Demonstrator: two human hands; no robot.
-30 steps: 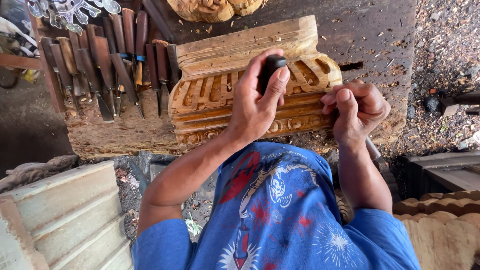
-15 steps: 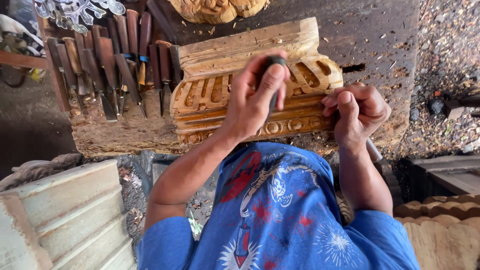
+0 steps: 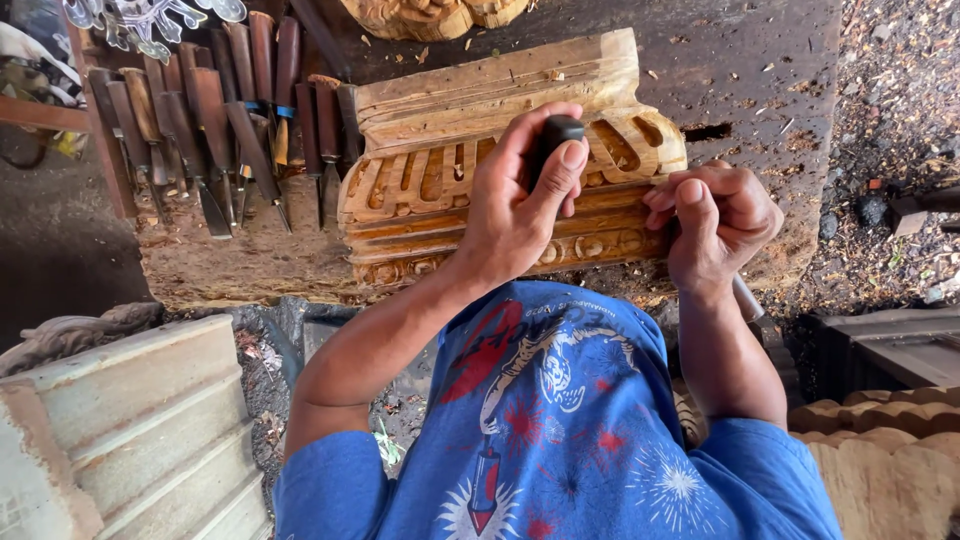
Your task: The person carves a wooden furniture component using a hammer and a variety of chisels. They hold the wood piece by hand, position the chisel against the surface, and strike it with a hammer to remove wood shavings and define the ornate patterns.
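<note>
Gripping a dark mallet handle (image 3: 556,135), the left hand (image 3: 520,205) is closed around it over the carved wooden block (image 3: 480,180); the right hand (image 3: 722,222) is fisted on a chisel, mostly hidden, at the block's right end. Block lies on the workbench (image 3: 760,70) beside a row of chisels (image 3: 220,130). Upper leaf band looks cut deep, lower bead row shallower, so carving seems well along, not finished.

The carved wood block (image 3: 500,150) is set on the worktop (image 3: 760,70). A row of chisels (image 3: 220,130) is laid just left of it, another carving (image 3: 420,15) behind it, stacked mouldings (image 3: 120,430) nearer, lower left.
</note>
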